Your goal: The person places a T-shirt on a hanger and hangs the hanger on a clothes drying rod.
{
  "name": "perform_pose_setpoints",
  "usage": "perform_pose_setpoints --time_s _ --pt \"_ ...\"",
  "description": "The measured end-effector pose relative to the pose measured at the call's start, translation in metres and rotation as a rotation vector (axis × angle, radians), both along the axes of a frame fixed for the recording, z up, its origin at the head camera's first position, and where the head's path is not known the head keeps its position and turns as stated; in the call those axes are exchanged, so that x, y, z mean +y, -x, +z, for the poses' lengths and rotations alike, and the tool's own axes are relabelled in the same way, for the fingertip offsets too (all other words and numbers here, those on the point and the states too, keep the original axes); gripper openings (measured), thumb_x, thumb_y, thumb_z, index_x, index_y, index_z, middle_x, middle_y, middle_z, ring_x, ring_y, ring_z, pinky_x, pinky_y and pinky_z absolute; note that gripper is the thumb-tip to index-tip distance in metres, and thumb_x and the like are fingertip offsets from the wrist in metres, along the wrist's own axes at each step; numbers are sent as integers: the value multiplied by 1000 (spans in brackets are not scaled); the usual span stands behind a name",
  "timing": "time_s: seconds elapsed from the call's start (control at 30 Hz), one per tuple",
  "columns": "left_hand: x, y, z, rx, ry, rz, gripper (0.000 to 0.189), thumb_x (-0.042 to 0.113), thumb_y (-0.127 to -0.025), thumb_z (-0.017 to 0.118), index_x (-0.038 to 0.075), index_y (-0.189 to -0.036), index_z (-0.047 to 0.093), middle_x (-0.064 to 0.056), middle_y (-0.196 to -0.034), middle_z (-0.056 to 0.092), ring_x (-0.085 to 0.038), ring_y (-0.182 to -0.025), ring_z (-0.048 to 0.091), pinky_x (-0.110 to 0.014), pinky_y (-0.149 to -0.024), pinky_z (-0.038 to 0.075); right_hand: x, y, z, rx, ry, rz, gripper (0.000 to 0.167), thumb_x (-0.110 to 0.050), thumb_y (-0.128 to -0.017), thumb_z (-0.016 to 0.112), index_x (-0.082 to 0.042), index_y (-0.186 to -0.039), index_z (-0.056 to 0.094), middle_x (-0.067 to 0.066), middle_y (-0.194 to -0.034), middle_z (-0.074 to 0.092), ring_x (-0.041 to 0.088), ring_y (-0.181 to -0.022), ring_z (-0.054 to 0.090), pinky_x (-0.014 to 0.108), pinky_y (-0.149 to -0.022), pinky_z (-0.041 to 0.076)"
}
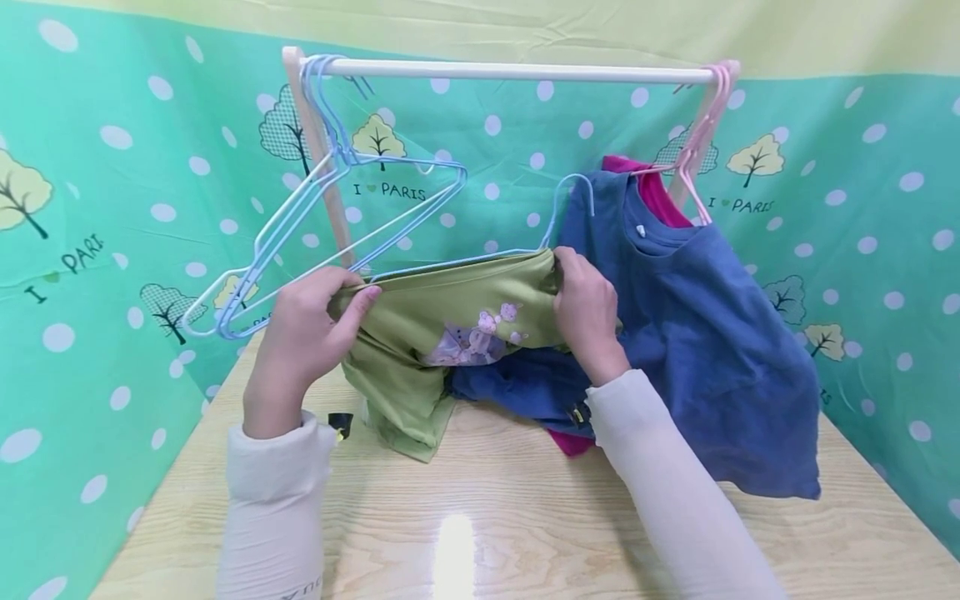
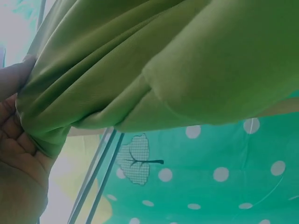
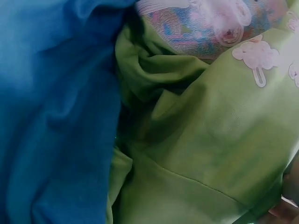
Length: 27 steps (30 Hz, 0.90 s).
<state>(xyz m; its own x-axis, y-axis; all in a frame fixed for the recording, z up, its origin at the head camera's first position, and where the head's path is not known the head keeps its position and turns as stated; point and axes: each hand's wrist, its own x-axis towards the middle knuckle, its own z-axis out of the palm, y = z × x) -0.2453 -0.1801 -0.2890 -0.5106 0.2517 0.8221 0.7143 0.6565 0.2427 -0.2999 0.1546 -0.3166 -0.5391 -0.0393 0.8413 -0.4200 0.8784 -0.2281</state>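
Between both hands a green T-shirt (image 1: 420,308) with a purple and pink print is stretched by its upper edge. My left hand (image 1: 311,333) pinches its left end between thumb and fingers, and my right hand (image 1: 587,308) grips the right end. A light blue hanger (image 1: 450,263) lies along the shirt's opening, its hook standing up near the right hand, off the rail. How far the hanger sits inside the shirt is hidden. Green fabric (image 2: 187,60) fills much of the left wrist view; in the right wrist view it lies against blue cloth (image 3: 56,116).
A rack with a white rail (image 1: 510,72) stands behind. Several blue and white hangers (image 1: 277,229) hang at its left end. A blue T-shirt (image 1: 705,333) and a magenta garment (image 1: 660,196) hang from pink hangers (image 1: 705,133) at the right. Below is a wooden table (image 1: 390,517).
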Motion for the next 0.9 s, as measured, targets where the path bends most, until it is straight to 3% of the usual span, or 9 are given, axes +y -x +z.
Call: perform_pose_setpoints --time_s 0.43,0.67,0.9 --pt "6 -4 3 25 48 -49 6 3 -92 75 -3 -94 74 -10 -80 69 -14 -64 50 -20 -62 36 2 -2 -14 -29 -42 55 33 12 -95 49 -1 -120 67 18 -110 72 38 -88 69 54 -72 57" --pt "15 -1 1 -18 97 -58 8 7 -94 74 -1 -93 74 -8 -79 68 -16 -63 50 -30 -61 43 -1 -5 -19 3 -41 61 34 12 -95 47 -1 -119 67 17 -109 72 35 -91 69 52 -73 57" --pt "26 0 -3 -33 130 -57 9 10 -93 76 1 -90 75 -7 -81 71 -19 -67 59 -35 -62 48 -7 -11 -21 24 -29 63 29 9 -98 48 0 -117 68 17 -105 72 35 -88 70 51 -71 58"
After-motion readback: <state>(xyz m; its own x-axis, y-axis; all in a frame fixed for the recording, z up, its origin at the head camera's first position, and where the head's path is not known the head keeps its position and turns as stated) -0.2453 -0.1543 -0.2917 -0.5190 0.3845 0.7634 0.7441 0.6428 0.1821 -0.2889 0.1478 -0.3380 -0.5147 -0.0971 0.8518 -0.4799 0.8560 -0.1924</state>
